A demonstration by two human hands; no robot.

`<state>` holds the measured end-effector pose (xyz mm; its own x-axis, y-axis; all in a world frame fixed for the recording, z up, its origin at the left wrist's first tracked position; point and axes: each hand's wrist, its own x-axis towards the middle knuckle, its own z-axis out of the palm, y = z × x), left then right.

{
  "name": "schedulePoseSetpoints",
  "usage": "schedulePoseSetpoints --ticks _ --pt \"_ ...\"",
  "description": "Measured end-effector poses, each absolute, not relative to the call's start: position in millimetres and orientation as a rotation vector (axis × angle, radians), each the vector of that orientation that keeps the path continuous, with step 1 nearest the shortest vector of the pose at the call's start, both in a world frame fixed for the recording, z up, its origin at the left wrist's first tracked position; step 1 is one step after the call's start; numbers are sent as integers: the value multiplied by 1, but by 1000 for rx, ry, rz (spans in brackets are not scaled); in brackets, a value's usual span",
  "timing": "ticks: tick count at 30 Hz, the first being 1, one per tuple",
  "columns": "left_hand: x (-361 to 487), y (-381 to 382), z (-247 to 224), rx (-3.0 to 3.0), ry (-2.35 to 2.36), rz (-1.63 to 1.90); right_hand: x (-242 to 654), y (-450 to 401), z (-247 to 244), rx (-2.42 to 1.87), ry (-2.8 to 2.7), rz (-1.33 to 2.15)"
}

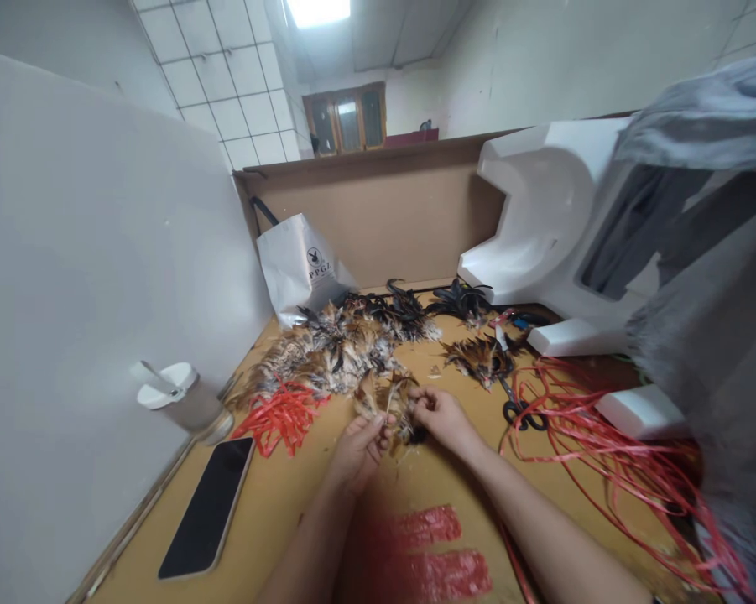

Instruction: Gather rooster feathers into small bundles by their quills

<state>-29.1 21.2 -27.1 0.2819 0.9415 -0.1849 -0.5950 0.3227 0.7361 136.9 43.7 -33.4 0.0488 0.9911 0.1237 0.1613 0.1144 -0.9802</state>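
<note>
Low over the middle of the table, my left hand is closed, its thumb and fingers pinching brown feathers. Close beside it, my right hand is also closed, its fingertips at the edge of the same small tuft. Some darker feathers lie just under the two hands. Beyond them spreads a large pile of brown, white and black feathers. A separate bunch of brown feathers rests to the right, near black-handled scissors. Cut red plastic strips are heaped left of my hands.
At the left are a phone and a lidded cup. A silver-white bag stands at the back. Long red plastic strands tangle on the right beside white foam packaging. Red patches mark the table's near side.
</note>
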Motion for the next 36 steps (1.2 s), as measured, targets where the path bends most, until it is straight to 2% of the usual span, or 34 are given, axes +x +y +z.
schedulePoseSetpoints --ticks 7,11,21,36 --pt "-23 17 -26 854 760 1020 121 27 -12 -1110 -1151 1417" --pt "-21 16 -27 878 821 974 120 24 -6 -1072 -1077 1532" --pt "-21 13 -27 801 846 934 125 26 -12 -1068 -1187 1368" --pt "-22 14 -32 908 842 897 123 23 -10 -1058 -1305 1333"
